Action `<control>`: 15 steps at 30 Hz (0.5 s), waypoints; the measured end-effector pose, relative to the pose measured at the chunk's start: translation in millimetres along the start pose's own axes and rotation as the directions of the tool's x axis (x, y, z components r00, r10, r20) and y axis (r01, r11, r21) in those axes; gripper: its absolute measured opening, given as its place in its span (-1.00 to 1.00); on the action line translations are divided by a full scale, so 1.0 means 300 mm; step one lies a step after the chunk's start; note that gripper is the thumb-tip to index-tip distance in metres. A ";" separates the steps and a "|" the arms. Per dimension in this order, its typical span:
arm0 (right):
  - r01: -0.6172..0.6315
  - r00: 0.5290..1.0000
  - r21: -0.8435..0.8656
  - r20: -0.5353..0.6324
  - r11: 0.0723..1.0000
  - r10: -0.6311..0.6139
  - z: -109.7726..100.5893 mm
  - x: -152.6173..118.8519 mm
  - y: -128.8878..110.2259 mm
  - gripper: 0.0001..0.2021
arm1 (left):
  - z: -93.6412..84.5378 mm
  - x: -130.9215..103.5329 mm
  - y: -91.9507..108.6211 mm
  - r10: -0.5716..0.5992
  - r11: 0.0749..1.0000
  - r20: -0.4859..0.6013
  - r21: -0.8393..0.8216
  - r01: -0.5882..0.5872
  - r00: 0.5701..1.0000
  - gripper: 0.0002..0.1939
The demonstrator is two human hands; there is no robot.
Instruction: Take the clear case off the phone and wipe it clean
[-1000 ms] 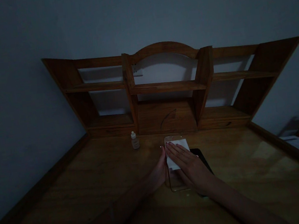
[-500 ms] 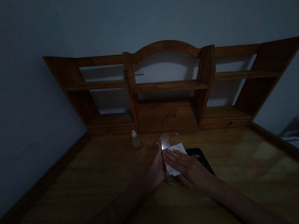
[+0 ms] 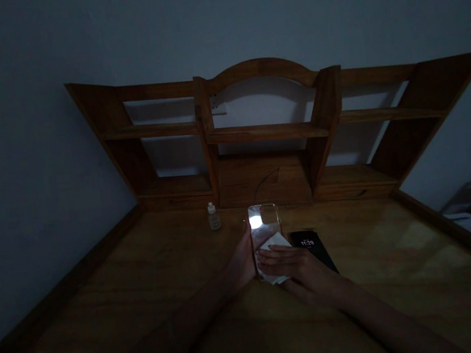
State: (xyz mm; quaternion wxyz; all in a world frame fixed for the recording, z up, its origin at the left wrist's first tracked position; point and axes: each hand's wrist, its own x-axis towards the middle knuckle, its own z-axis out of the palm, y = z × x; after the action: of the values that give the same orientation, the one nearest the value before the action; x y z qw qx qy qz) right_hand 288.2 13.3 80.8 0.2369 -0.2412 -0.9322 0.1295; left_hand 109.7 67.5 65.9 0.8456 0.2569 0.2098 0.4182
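Observation:
A clear phone case (image 3: 267, 231) with a gold-toned rim and a camera cutout is held up above the desk. My left hand (image 3: 242, 260) grips its left edge, the fingers partly hidden behind it. A bright glare shows on the upper left of the case. My right hand (image 3: 296, 269) presses a folded white tissue (image 3: 278, 241) flat against the lower part of the case, its fingers together over the tissue. On the desk to the right lies a black phone (image 3: 313, 247), its lit screen reading 11:29, partly covered by my right hand.
A small dropper bottle (image 3: 214, 219) with a white cap stands on the wooden desk (image 3: 164, 265), left of the case. Behind rises a wooden shelf unit (image 3: 268, 133) against the wall. A raised ledge (image 3: 453, 235) edges the desk at right. The room is dim.
My right hand and the tissue have slid a little down the case. The case has shifted slightly left and up, and its glare is larger. More of the phone shows.

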 end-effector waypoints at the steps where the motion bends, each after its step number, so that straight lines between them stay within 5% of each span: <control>1: -0.007 1.000 0.023 0.009 1.000 0.006 0.000 0.000 -0.004 -0.44 | 0.000 -0.005 0.006 0.008 1.000 -0.015 0.022 -0.008 1.000 -0.45; 15: 0.018 0.999 0.120 -0.031 0.993 -0.014 0.014 -0.008 0.003 -0.61 | -0.015 -0.015 0.026 -0.010 0.987 0.016 0.161 0.007 1.000 -0.28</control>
State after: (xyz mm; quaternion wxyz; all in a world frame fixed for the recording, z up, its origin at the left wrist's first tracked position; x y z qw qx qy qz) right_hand 288.3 12.4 76.1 0.2661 -0.2210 -0.9209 0.1797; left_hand 99.9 69.1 67.6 0.8256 0.3269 0.2369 0.3941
